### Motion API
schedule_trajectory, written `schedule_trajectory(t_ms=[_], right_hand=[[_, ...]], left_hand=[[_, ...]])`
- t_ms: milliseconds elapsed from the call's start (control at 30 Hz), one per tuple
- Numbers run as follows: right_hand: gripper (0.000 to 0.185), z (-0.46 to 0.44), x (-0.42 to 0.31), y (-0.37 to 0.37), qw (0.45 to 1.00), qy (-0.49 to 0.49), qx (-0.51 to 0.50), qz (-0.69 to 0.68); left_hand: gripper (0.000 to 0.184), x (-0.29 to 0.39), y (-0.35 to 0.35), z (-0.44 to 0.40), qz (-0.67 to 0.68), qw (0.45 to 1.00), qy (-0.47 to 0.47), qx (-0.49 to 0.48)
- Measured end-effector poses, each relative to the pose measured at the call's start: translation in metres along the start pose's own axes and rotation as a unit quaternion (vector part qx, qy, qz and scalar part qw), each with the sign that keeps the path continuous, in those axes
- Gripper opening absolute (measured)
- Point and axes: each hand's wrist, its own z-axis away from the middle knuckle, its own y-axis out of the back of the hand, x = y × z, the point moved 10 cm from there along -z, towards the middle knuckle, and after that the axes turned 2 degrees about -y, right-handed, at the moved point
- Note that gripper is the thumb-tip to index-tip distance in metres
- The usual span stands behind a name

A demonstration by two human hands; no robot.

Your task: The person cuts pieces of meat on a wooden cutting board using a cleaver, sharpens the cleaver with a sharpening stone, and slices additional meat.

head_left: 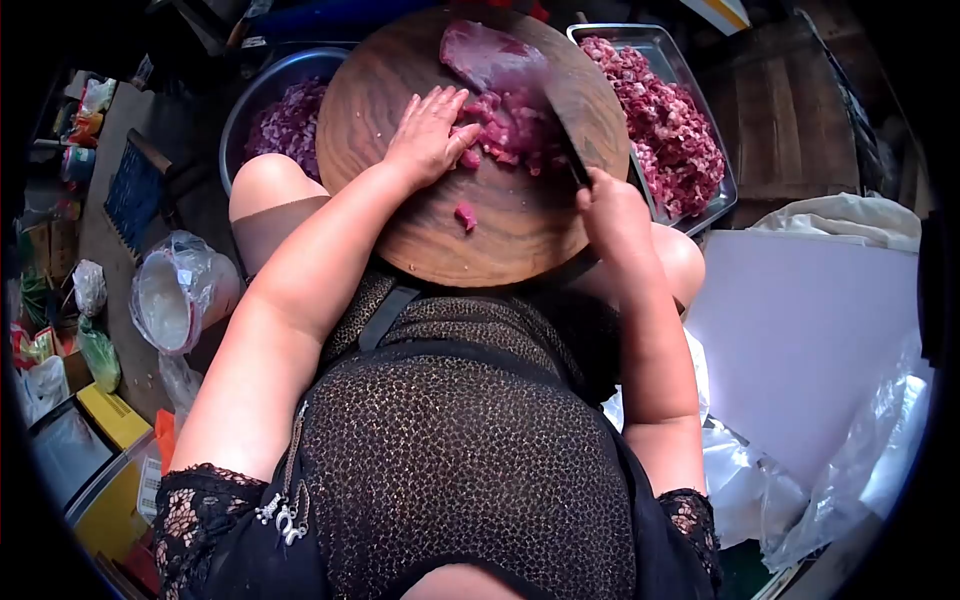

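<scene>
- Cutting under way, it seems: meat slab (492, 58) near the chopping board's (400, 235) far edge, cut pieces (508, 128) just nearer.
- Left hand (426, 142) open beside the pieces; right hand (612, 212) gripping the knife (571, 137).
- Another cut would want fingers clear of the blade.

Meat (512, 120) on the board (480, 258), one piece (465, 216) apart in front; just left, meat in a bowl (230, 140); just right, meat in a tray (729, 172); farther left, a bucket (207, 296).
</scene>
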Motion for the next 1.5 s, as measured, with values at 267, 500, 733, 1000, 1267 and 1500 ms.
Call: schedule_trajectory(t_ms=[267,500,733,1000,1267,1500], right_hand=[[0.022,0.039,-0.077,-0.02,0.988,0.144,-0.044,0.018],[0.023,0.045,-0.046,-0.004,0.978,0.093,0.013,-0.184],[0.014,0.066,0.031,-0.08,0.753,-0.26,-0.132,-0.59],[0.015,0.105,-0.043,-0.125,0.708,-0.251,-0.216,-0.624],[0.021,0.011,-0.212,-0.05,0.827,-0.039,-0.229,-0.513],[0.014,-0.015,-0.273,0.008,0.808,0.036,-0.217,-0.546]], left_hand=[[0.045,-0.031,0.018,0.021,0.262,0.953,0.004,0.152],[0.04,-0.031,0.045,0.046,0.057,0.994,0.001,0.089],[0.048,-0.025,0.024,0.035,0.119,0.992,-0.002,0.045],[0.071,0.029,0.031,0.08,0.248,0.954,0.018,0.17],[0.056,-0.056,0.139,0.062,0.219,0.897,0.085,0.375],[0.059,-0.179,0.266,0.072,-0.062,0.869,0.15,0.467]])
